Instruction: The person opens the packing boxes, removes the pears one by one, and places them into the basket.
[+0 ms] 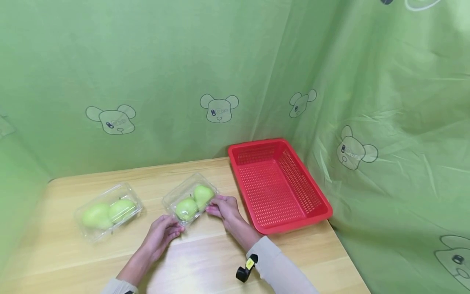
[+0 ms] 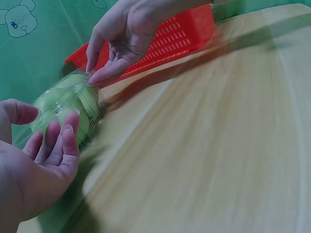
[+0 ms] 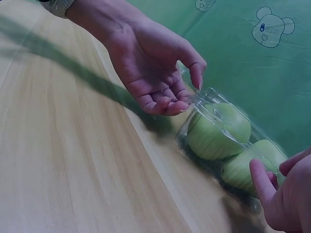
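Observation:
A clear plastic fruit box (image 1: 180,193) holding two green pears (image 1: 186,209) lies on the wooden table in front of me. At its near left corner, my left hand (image 1: 161,234) has thumb and fingers on either side of the rim, pinching the edge. My right hand (image 1: 228,210) pinches the right end of the same box between thumb and fingers. In the left wrist view the right hand (image 2: 121,41) shows above the box, its fingertips on the plastic. The right wrist view shows the left hand (image 3: 155,73) with its fingers curled at the box corner.
A second clear box (image 1: 126,192) with two green pears stands on the left of the table (image 1: 205,269). The red plastic basket (image 1: 253,196) sits at the right, close to the right forearm. Green curtains (image 1: 165,81) with bear prints hang behind and at the sides.

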The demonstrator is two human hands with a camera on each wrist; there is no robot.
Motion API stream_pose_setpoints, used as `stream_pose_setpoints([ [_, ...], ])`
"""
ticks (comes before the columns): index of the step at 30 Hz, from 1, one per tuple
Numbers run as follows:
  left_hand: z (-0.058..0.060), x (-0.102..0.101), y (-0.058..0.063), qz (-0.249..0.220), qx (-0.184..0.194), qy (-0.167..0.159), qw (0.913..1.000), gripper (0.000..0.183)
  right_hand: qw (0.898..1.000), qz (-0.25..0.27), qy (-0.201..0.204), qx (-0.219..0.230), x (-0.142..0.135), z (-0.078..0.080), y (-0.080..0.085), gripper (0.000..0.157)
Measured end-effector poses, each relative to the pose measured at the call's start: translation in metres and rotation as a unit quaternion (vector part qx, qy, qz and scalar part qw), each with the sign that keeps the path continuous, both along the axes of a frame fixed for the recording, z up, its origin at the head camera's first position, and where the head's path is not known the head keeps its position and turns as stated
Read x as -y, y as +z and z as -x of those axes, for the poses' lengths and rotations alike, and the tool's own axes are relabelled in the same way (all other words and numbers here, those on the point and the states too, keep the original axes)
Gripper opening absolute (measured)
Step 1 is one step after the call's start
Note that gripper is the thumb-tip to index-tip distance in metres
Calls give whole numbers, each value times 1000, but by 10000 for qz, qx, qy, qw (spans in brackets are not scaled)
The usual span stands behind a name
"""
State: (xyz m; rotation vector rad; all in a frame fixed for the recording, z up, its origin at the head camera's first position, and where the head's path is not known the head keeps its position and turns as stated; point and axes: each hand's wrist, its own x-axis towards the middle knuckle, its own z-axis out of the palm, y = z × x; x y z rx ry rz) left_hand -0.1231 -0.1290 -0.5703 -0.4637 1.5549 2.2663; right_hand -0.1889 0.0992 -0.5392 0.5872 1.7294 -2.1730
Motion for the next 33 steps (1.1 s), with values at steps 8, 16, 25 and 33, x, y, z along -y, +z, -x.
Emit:
stream_pose_setpoints([
  [8, -7, 2, -2, 13, -294, -360, 9989, 26, 9999, 145, 59, -72, 0, -1, -1, 36],
  [16, -10, -4, 0, -74, -198, 175, 9996, 28, 9998, 187, 87, -53, -1, -4, -3, 25],
  [25, -14, -12, -2, -123, -277, 997, 9946, 21, 9995, 272, 181, -26, -4, -7, -7, 29],
  [33, -15, -25, 0, -206, -228, 1609, 9865, 22, 9989, 289, 371, 26, -6, -11, -8, 30],
])
